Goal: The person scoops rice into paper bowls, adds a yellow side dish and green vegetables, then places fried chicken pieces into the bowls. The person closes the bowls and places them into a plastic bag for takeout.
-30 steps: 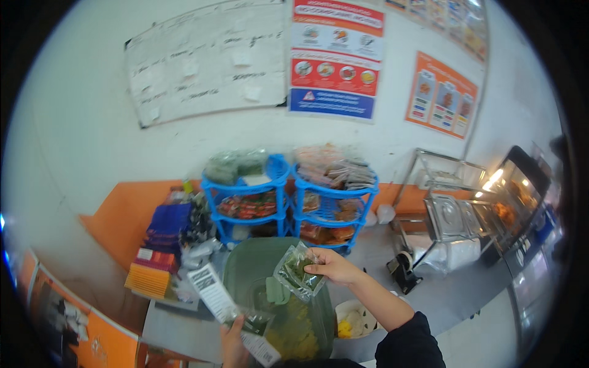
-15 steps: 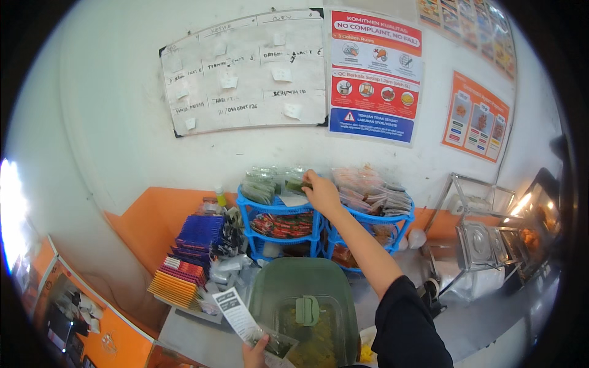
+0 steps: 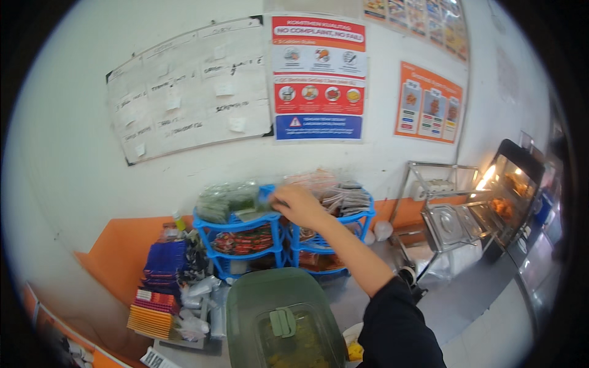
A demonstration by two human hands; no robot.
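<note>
My right hand (image 3: 297,205) reaches out to the top of the left blue rack (image 3: 238,227), its fingers bent together and blurred. What they hold, if anything, I cannot make out. Beside the fingertips lie several clear packets with green contents (image 3: 224,201) on that top tier. Just right of the hand, the second blue rack (image 3: 334,242) bears more clear packets, pinkish and grey (image 3: 343,197). My left hand is out of view. At the lower edge, part of a white printed slip (image 3: 156,357) shows.
A lidded green tub (image 3: 264,285) stands in front of the racks. To its left are stacks of blue packs (image 3: 164,260) and yellow packs (image 3: 149,322). A metal frame with steel lids (image 3: 451,221) and a lit food display (image 3: 506,196) stand at the right.
The view has swung right. My left hand has dropped out of sight below, with the slip now only at the edge. My right hand has drawn slightly right across the rack's top.
</note>
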